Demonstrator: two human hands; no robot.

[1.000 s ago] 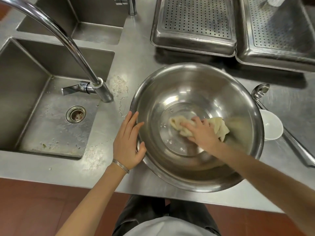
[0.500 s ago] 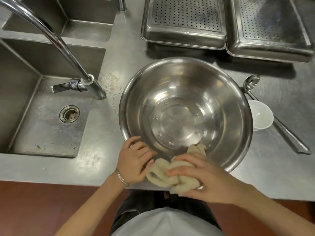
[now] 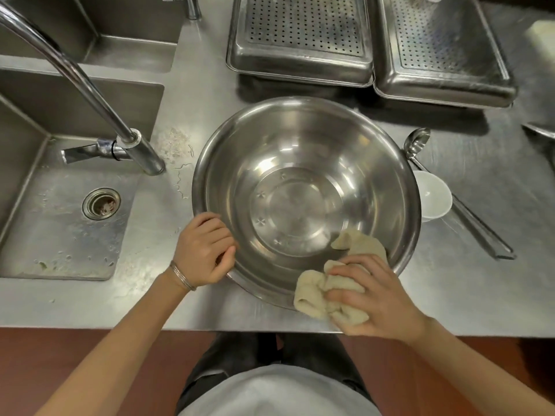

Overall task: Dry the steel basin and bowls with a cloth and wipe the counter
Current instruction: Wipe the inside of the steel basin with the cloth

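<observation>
Right hand (image 3: 377, 298) presses a bunched cloth (image 3: 327, 295) over the steel basin's (image 3: 300, 163) near rim — left hand (image 3: 204, 250), fingers curled, grips the rim just beside it.

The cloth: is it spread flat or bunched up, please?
Bunched up: the cloth lies crumpled in folds under the right hand, over the near rim of the steel basin.

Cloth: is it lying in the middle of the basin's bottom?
No, the right hand holds the cloth bunched over the near rim of the basin, and the bottom's middle is bare.
</observation>
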